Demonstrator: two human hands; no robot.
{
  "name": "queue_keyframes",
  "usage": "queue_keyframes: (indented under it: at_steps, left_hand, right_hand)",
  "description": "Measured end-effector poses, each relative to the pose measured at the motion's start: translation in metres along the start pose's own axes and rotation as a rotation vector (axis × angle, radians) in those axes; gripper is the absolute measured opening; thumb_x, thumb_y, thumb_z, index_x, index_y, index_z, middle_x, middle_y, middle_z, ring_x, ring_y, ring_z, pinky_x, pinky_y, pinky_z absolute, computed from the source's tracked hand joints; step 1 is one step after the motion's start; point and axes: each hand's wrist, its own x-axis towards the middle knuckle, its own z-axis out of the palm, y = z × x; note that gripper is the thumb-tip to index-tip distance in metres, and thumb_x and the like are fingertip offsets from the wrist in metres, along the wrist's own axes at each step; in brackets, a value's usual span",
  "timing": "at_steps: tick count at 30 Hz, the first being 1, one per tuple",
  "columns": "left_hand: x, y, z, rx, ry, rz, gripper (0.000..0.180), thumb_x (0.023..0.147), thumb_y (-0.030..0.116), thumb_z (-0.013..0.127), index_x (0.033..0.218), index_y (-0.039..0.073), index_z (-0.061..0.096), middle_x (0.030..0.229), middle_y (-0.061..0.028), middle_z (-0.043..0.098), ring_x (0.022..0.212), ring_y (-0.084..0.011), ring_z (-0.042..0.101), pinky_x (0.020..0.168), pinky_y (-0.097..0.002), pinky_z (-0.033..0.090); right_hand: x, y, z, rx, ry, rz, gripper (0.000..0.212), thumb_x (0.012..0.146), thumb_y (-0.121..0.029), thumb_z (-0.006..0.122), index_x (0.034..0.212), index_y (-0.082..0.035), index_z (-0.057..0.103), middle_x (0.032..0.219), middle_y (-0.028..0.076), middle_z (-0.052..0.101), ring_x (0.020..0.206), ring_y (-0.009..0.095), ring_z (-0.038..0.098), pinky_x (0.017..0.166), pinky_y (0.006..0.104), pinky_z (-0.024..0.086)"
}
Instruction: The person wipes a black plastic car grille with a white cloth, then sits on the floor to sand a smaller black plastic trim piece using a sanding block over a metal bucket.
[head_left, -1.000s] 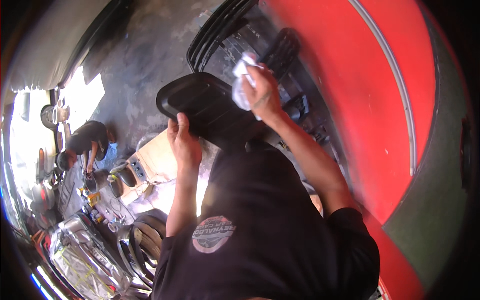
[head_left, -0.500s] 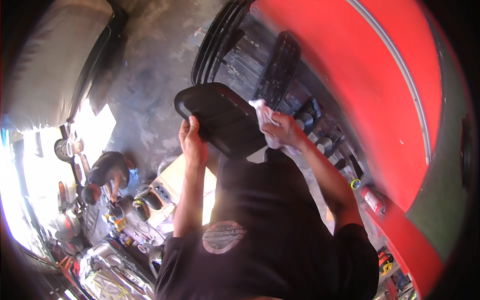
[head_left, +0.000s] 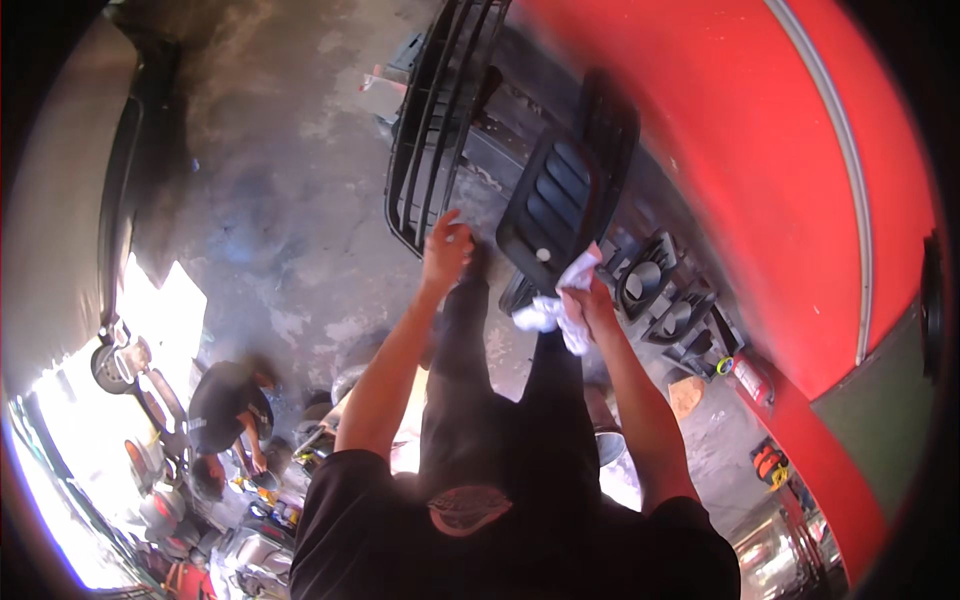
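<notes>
Mottled grey floor (head_left: 290, 220) spreads below the cloth (head_left: 572, 320).

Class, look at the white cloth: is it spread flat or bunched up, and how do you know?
Bunched up: the white cloth is gathered in the right hand, with creased ends sticking out.
</notes>
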Motion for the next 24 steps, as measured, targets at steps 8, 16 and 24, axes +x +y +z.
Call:
queue_keyframes:
  at_steps: [8,16,24]
  left_hand:
    - [0.133,-0.013,-0.13,0.707,0.344,0.453,0.063,0.091,0.017,0.075,0.148,0.001,0.052,0.125,-0.0201,0.067,0.115,-0.0338,0.065,0.098,-0.0449,0.052]
    - [0.237,0.022,-0.136,0.69,0.158,0.35,0.067,0.085,0.016,0.075,0.147,0.001,0.053,0.128,-0.0258,0.067,0.119,-0.0394,0.066,0.1,-0.0447,0.051]
    - [0.261,0.004,-0.11,0.717,0.275,0.359,0.034,0.083,0.012,0.069,0.116,0.002,0.069,0.09,-0.0269,0.071,0.088,-0.045,0.071,0.078,-0.0473,0.053]
  right_hand:
    - [0.208,0.03,0.101,0.319,0.082,0.023,0.018,0.088,-0.006,0.075,0.106,-0.005,0.072,0.094,0.003,0.07,0.082,0.015,0.068,0.073,0.0321,0.054]
    - [0.245,0.06,0.098,0.095,0.19,0.059,0.016,0.088,-0.011,0.077,0.1,-0.002,0.073,0.089,0.001,0.071,0.08,0.011,0.065,0.074,0.0308,0.052]
    - [0.163,0.095,0.081,-0.007,0.209,-0.097,0.052,0.092,-0.002,0.071,0.142,-0.002,0.059,0.121,0.006,0.068,0.104,0.015,0.065,0.088,0.0283,0.053]
